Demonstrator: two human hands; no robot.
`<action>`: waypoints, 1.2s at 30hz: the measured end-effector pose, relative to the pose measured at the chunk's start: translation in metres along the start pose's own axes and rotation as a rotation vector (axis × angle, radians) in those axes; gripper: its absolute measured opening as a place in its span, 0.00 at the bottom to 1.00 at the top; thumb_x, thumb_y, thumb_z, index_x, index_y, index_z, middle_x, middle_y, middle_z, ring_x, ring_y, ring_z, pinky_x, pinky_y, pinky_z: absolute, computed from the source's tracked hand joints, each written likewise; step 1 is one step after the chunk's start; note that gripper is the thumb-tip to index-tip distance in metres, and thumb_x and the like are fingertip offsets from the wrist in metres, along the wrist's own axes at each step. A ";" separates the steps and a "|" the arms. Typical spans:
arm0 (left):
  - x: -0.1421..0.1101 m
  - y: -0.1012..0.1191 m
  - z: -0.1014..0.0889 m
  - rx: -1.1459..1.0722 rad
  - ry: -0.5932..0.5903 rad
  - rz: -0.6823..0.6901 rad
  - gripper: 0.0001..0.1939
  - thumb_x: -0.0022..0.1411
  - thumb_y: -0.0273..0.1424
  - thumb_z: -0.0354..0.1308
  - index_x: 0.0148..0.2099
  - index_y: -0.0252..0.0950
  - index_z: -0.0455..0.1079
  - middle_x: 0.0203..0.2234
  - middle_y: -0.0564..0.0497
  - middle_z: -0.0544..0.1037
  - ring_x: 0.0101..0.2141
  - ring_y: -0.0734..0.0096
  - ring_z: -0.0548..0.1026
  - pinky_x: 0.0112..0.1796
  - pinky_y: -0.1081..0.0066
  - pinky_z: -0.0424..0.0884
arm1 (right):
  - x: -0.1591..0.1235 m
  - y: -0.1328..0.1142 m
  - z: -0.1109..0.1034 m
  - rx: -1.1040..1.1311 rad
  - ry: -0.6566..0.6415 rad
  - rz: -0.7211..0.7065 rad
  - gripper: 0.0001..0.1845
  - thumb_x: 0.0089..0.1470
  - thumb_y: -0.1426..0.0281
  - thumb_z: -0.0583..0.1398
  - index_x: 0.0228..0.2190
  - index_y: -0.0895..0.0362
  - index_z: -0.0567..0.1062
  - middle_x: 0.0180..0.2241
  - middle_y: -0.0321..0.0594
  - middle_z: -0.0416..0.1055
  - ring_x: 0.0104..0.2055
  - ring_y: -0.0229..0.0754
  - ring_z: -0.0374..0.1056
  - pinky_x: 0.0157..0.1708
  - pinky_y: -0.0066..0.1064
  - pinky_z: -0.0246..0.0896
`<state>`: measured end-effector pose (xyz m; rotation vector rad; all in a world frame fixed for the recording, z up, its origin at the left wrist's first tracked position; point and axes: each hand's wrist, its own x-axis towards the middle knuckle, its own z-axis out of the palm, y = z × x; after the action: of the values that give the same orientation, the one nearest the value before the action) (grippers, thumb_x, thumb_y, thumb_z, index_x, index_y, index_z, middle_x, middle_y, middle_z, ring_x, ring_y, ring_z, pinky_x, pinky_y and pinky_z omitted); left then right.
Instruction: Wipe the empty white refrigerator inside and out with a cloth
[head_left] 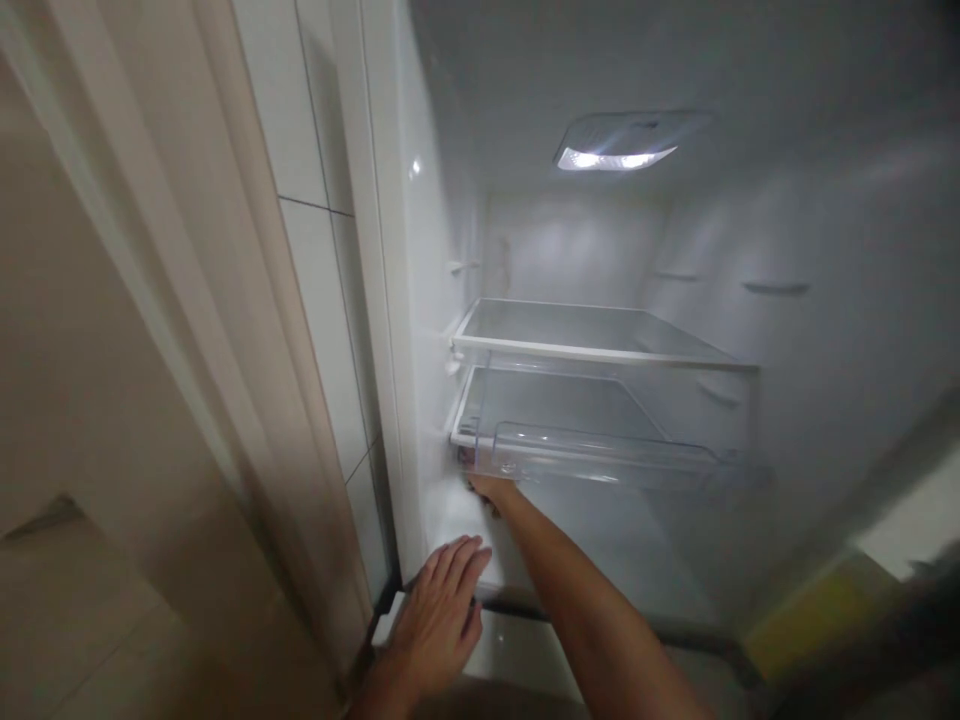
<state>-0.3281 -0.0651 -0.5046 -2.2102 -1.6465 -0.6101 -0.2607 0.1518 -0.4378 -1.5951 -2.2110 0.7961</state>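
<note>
I look into an open, lit, white fridge. My left hand [441, 612] lies flat with its fingers stretched out on the front edge of the fridge's left wall [420, 330], low down. My right arm reaches inside, and my right hand [491, 490] is up against the lower left corner of a clear plastic drawer [600, 450]. Its fingers are hidden under that corner, so whether it grips the drawer does not show. A glass shelf [585, 335] with a white rim sits just above the drawer.
A lamp [615, 155] glows in the fridge ceiling. Small shelf supports [776, 288] stick out of the right wall. White tiles [315, 250] and a beige curtain [187, 300] are to the left. A dark door seal [675, 632] runs along the bottom front.
</note>
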 end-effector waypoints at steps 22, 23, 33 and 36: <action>-0.002 -0.015 0.007 0.060 0.158 0.168 0.38 0.72 0.27 0.52 0.80 0.49 0.52 0.70 0.46 0.73 0.66 0.56 0.73 0.64 0.55 0.68 | -0.185 0.123 -0.105 -0.379 0.318 0.008 0.21 0.64 0.62 0.61 0.52 0.58 0.82 0.57 0.57 0.75 0.63 0.61 0.68 0.65 0.51 0.60; -0.002 -0.015 0.007 0.063 0.152 0.166 0.39 0.72 0.28 0.52 0.81 0.50 0.51 0.71 0.47 0.72 0.67 0.56 0.72 0.64 0.55 0.67 | -0.180 0.129 -0.109 -0.385 0.350 0.056 0.20 0.64 0.63 0.60 0.51 0.60 0.82 0.58 0.59 0.74 0.63 0.62 0.68 0.65 0.52 0.59; -0.001 -0.008 0.005 0.076 0.123 0.103 0.38 0.71 0.27 0.54 0.80 0.46 0.57 0.72 0.47 0.71 0.68 0.55 0.70 0.66 0.55 0.64 | -0.116 0.120 -0.095 -0.403 0.397 0.137 0.25 0.65 0.64 0.59 0.57 0.63 0.79 0.61 0.65 0.71 0.64 0.64 0.66 0.61 0.51 0.61; -0.001 -0.005 0.003 0.064 0.118 0.079 0.41 0.71 0.27 0.53 0.82 0.43 0.49 0.74 0.45 0.69 0.69 0.56 0.69 0.67 0.56 0.63 | -0.100 0.101 -0.084 -0.388 0.329 0.044 0.23 0.66 0.64 0.58 0.57 0.60 0.80 0.58 0.61 0.75 0.63 0.62 0.68 0.61 0.51 0.61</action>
<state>-0.3324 -0.0630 -0.5073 -2.1396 -1.4927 -0.6450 -0.1037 0.1035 -0.4223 -1.7956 -2.1780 0.0960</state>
